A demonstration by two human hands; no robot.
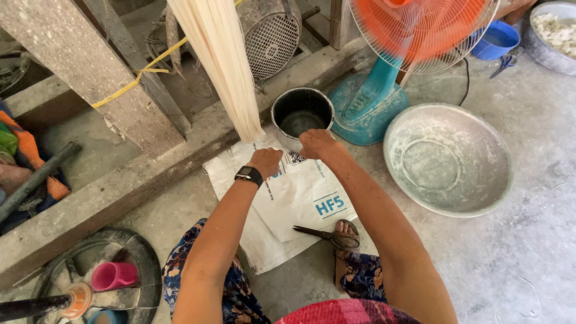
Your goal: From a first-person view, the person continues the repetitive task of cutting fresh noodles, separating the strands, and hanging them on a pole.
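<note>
At near left a pink plastic cup (113, 275) lies on its side. The left hand (265, 159), a black watch on its wrist, is curled just below the hanging bundle of pale noodle strands (219, 60); whether it grasps the ends cannot be told. Under both hands lies a white woven plastic sack (294, 198). The right hand (316, 143) is clenched beside the black round pot (302, 113). Farther right stands a wide, shallow grey metal basin (447, 158).

noodle bundle (219, 66) hangs over sack (294, 198) | pot (302, 114) behind sack | basin (447, 159) right of pot
</note>
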